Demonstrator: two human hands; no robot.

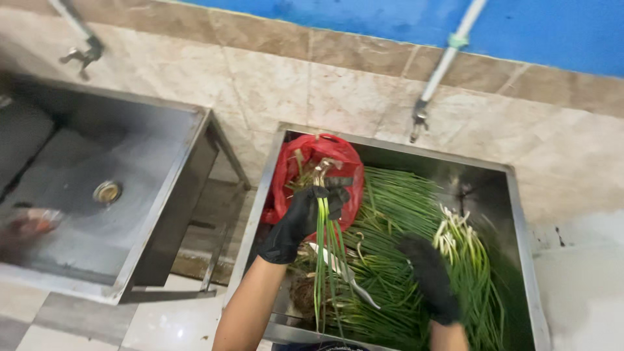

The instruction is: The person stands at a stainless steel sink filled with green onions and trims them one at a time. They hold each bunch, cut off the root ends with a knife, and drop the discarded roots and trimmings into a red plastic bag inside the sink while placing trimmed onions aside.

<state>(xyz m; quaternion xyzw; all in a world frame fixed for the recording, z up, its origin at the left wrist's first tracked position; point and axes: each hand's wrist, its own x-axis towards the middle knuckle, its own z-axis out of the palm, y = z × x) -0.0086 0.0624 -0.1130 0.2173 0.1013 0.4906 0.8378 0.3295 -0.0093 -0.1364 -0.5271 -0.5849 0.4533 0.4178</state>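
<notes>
1. Two black-gloved hands are working over a steel sink, and the left hand is the busy one: its grip is clenched round a small bunch of green onions, held near the root end so the long leaves hang straight down over the sink.
2. Right hand is blurred and low over the greens; whether its grip is closed on anything or just resting on the stalks, I cannot tell.
3. Just behind the left hand sits a red plastic bag, open at the sink's back left corner, with pale trimmings or roots showing at its mouth.
4. Down between the hands, a knife lies on the pile, blade pointing toward the near edge.
5. How far along? By my reading, early to midway: the right-hand sink is packed with a heap of green onions, and a cluster with its white bulbs showing lies toward the right. Only a little material shows in the bag, so most of the heap looks yet to be handled.
6. Left of it stands a second steel sink, nearly bare, drain visible, something reddish and blurred at its near left edge.
7. Room now: beige tiled wall, blue painted band above, a tap on a white pipe over the full sink, another tap over the other, pale tiled floor below.
</notes>
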